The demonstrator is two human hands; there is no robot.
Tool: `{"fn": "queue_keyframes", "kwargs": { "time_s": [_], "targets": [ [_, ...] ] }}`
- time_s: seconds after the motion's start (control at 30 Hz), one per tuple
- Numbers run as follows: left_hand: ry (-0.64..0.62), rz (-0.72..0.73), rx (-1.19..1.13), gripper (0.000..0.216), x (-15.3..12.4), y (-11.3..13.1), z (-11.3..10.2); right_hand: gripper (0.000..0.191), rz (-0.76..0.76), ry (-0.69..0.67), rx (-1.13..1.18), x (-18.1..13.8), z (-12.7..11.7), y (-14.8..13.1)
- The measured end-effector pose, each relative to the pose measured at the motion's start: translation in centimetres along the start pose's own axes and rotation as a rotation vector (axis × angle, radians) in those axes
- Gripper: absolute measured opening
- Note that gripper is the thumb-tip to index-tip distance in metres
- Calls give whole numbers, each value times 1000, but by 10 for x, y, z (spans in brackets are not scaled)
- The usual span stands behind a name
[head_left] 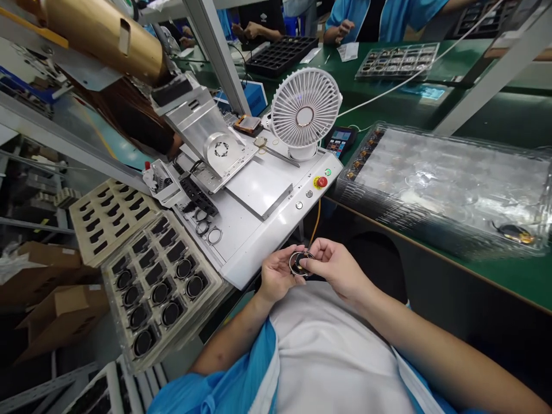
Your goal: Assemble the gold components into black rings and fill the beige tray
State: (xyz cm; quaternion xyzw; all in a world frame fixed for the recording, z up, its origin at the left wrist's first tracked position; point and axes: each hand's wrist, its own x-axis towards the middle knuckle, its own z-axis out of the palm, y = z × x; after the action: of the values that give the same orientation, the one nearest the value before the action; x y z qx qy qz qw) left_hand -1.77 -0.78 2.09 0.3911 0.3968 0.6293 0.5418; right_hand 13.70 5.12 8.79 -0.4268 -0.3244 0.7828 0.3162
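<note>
My left hand (pixel 278 273) and my right hand (pixel 334 267) meet close to my body, just below the front edge of a white machine (pixel 259 230). Between them they hold a small round black part with a shiny rim (pixel 299 263). The left fingers cup it from the left. From the right, thumb and fingers pinch its edge. Several loose rings (pixel 207 227) lie on the machine's top near its left side.
A tray of round black parts (pixel 159 287) sits at my left, with a beige tray (pixel 107 215) behind it. A white fan (pixel 305 112) stands on the machine. Stacked clear trays (pixel 448 184) lie on the green bench at the right. Other people work at the far side.
</note>
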Motion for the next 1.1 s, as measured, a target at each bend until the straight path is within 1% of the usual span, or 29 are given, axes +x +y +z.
{"fn": "queue_keyframes", "kwargs": {
  "time_s": [0.13,0.27,0.47,0.63,0.8,0.9,0.97,1.1],
  "targets": [
    [27,41,17,66,-1,-2,0,35,-102,26,-99,-4,8,-2],
    [70,47,32,63,0,-3,0,32,-142,20,-161,-4,11,-1],
    [90,59,63,64,0,-2,0,32,-111,-28,-126,-2,10,4],
    [73,90,56,66,2,-2,2,32,-130,0,-133,-2,8,3],
    [132,36,70,70,3,-4,1,36,-111,-10,-70,2,9,4],
    [163,16,86,71,4,-4,0,43,-79,-34,5,7,7,7],
    [170,12,97,69,3,-4,0,48,-17,-65,27,11,3,7],
    [161,35,98,62,1,-3,1,53,152,-141,-113,16,-10,5]
  ]
}}
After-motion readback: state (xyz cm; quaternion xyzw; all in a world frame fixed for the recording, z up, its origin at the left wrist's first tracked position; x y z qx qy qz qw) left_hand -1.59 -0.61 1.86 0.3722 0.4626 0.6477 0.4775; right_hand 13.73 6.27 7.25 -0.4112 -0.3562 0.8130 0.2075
